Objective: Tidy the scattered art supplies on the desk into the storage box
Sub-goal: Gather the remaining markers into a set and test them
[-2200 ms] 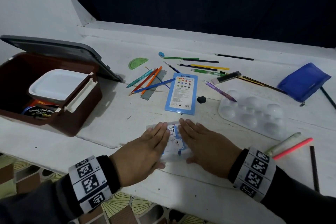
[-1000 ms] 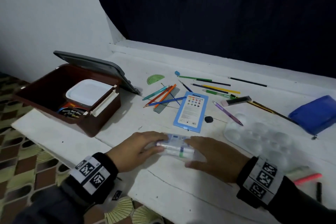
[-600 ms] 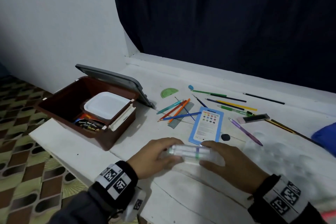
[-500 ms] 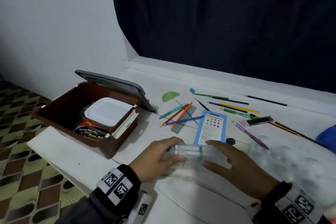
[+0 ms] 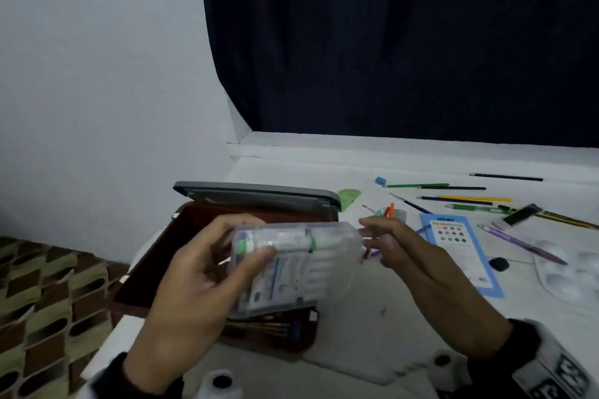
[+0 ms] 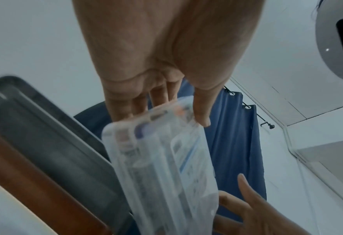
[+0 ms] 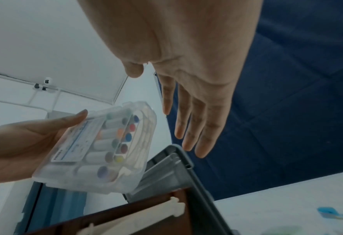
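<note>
With the left hand (image 5: 194,275) gripping the marker case (image 5: 291,266) over the open box (image 5: 155,269) and the right hand (image 5: 418,266) spread at 3 o'clock, lower it flat.

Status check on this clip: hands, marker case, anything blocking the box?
Left hand grips marker case above open storage box. Right hand open, off it. Nothing blocking.

The marker case (image 5: 291,266) hides most of the storage box (image 5: 155,272) interior; its label print is blurred.
</note>
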`<state>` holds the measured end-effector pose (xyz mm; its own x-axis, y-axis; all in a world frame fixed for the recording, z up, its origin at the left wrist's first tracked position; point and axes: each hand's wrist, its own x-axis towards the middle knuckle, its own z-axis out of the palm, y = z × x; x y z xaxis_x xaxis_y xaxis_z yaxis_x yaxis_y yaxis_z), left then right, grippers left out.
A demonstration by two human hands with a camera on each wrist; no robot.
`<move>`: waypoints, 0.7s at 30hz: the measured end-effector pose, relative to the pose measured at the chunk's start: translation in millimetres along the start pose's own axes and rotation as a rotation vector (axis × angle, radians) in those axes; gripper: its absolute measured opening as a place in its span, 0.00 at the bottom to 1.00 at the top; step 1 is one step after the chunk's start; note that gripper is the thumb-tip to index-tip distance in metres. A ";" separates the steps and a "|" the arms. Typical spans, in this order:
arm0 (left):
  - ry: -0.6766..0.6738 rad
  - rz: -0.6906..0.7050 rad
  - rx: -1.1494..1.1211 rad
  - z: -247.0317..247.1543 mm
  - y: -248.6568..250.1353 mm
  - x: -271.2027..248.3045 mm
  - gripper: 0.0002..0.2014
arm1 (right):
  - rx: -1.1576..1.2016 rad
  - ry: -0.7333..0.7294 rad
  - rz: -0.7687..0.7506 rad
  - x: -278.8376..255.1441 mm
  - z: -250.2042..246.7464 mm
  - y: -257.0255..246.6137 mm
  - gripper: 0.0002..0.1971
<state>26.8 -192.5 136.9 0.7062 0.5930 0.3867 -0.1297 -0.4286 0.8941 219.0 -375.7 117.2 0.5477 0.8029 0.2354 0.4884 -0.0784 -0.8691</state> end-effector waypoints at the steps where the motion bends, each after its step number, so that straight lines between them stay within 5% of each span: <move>1: 0.018 0.002 -0.001 -17.8 -3.3 0.2 0.12 | -0.030 -0.019 -0.008 4.6 12.0 -6.3 0.19; 8: 0.166 0.068 0.180 -106.0 -27.3 4.4 0.11 | -0.507 -0.143 -0.087 34.7 81.7 -10.4 0.21; 15: -0.080 0.154 0.619 -122.8 -57.7 11.5 0.20 | -1.032 -0.445 -0.091 63.1 127.3 -8.1 0.42; 21: -0.202 0.182 0.791 -121.7 -84.3 14.3 0.25 | -1.124 -0.483 -0.051 67.1 145.2 2.4 0.33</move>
<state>-36.9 -64.8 94.6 0.8422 0.3671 0.3948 0.2198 -0.9025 0.3703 158.3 -236.2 67.7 0.3189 0.9380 -0.1357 0.9478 -0.3147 0.0518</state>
